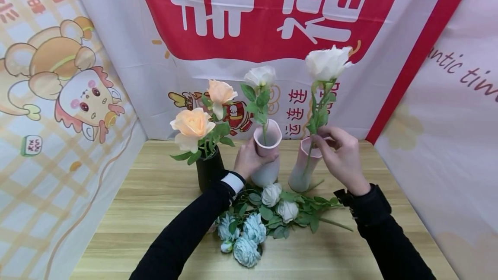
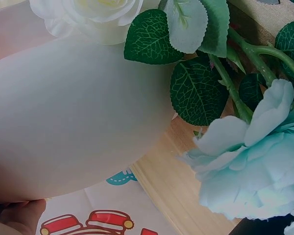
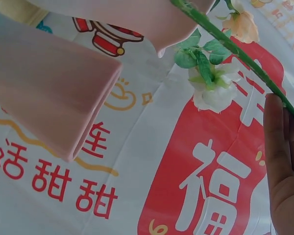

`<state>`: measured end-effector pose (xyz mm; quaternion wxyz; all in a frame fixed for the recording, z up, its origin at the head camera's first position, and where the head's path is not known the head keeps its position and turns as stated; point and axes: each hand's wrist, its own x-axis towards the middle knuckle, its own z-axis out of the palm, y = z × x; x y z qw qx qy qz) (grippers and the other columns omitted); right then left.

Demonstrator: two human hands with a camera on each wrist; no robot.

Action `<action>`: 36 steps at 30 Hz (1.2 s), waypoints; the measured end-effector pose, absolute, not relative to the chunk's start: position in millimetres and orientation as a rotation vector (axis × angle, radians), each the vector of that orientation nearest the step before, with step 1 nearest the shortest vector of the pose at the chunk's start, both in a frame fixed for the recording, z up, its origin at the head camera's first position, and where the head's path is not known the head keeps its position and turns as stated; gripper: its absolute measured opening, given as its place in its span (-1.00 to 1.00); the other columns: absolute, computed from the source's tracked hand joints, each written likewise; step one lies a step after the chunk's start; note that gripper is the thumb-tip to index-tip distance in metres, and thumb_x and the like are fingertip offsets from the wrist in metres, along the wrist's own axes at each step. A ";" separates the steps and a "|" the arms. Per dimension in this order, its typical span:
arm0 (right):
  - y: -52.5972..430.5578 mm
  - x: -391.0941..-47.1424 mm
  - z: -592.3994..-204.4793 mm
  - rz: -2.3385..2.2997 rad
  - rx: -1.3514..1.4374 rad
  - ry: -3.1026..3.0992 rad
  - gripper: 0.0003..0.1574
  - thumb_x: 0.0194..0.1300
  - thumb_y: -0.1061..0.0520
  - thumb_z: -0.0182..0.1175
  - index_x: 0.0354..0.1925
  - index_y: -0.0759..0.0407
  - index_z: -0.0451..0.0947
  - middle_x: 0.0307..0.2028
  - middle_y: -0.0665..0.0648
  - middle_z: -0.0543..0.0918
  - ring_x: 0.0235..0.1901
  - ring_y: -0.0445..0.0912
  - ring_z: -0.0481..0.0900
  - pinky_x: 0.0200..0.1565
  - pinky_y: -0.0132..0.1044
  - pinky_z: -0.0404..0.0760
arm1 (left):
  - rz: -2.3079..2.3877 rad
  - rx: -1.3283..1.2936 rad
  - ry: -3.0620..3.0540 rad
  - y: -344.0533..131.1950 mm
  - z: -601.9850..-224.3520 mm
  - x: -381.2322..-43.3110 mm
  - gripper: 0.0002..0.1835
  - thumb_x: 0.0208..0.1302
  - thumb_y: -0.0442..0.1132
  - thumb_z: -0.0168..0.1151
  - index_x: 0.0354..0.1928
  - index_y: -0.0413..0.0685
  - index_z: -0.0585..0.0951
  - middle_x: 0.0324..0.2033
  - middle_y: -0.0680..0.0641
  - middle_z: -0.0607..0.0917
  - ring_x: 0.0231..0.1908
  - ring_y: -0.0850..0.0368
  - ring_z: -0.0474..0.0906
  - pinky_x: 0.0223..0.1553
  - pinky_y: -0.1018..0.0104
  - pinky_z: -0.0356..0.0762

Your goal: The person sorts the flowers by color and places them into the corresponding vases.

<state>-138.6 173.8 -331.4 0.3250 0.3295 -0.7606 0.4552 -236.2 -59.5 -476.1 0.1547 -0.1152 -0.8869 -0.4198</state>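
Observation:
My left hand [image 1: 250, 159] grips the middle pink-and-white vase [image 1: 265, 174], which holds one upright white rose [image 1: 260, 77]. Up close in the left wrist view, that pale vase [image 2: 88, 117] hides most of the hand, leaving some fingers [image 2: 27, 215] showing. A second white rose [image 1: 328, 64] is held upright by its stem, pinched in my right hand [image 1: 342, 154] above the right pink vase [image 1: 301, 174]. Its bare green stem [image 3: 235, 49] passes outside that vase's mouth [image 3: 95, 115] in the right wrist view. The stem's lower end is hard to make out.
At the left stands a black vase [image 1: 208, 172] with peach roses [image 1: 193, 124]. Light blue flowers [image 1: 247, 249] and white roses [image 1: 288, 211] with leafy stems lie on the wooden table [image 1: 128, 224], in front of the vases. A printed cloth [image 1: 116, 51] hangs behind.

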 end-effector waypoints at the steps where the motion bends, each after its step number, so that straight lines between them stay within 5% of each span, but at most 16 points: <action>1: 173.7 -139.6 -331.2 1.236 0.864 -1.990 -0.84 0.18 0.59 0.21 -0.23 0.52 0.53 -0.32 0.36 0.61 -0.40 0.10 0.63 -0.23 -0.26 0.66 | -1.200 -0.330 -2.542 -59.5 -476.1 -236.2 -0.04 -0.09 0.34 0.46 0.33 0.05 0.40 0.01 -0.09 0.66 -0.05 0.00 0.63 -0.07 0.13 0.60; 10: 179.6 -155.1 -339.4 1.665 0.822 -1.821 -0.70 0.29 0.55 0.12 0.00 0.57 0.40 -0.21 0.50 0.57 -0.28 0.07 0.66 -0.24 -0.18 0.66 | -1.195 -0.311 -2.553 -58.4 -475.8 -235.2 -0.07 -0.10 0.33 0.48 0.29 0.03 0.44 -0.02 -0.09 0.67 -0.07 -0.01 0.63 -0.08 0.12 0.60; 18: 184.8 -168.4 -341.1 1.887 0.719 -1.629 -0.65 0.31 0.39 0.23 0.03 0.53 0.44 -0.17 0.43 0.63 -0.29 0.09 0.66 -0.21 -0.12 0.67 | -1.198 -0.323 -2.534 -57.7 -476.0 -234.2 -0.07 -0.10 0.30 0.51 0.30 0.04 0.43 0.00 -0.08 0.67 -0.05 0.01 0.63 -0.04 0.13 0.59; 36: 160.0 -184.2 -355.8 2.012 0.606 -1.474 -0.73 0.34 0.39 0.19 -0.01 0.46 0.44 -0.14 0.47 0.59 -0.20 0.14 0.65 -0.12 -0.05 0.65 | -1.216 -0.312 -2.545 -58.3 -475.0 -233.3 -0.07 -0.09 0.31 0.50 0.29 0.00 0.44 0.04 -0.10 0.65 0.00 0.00 0.60 0.00 0.13 0.56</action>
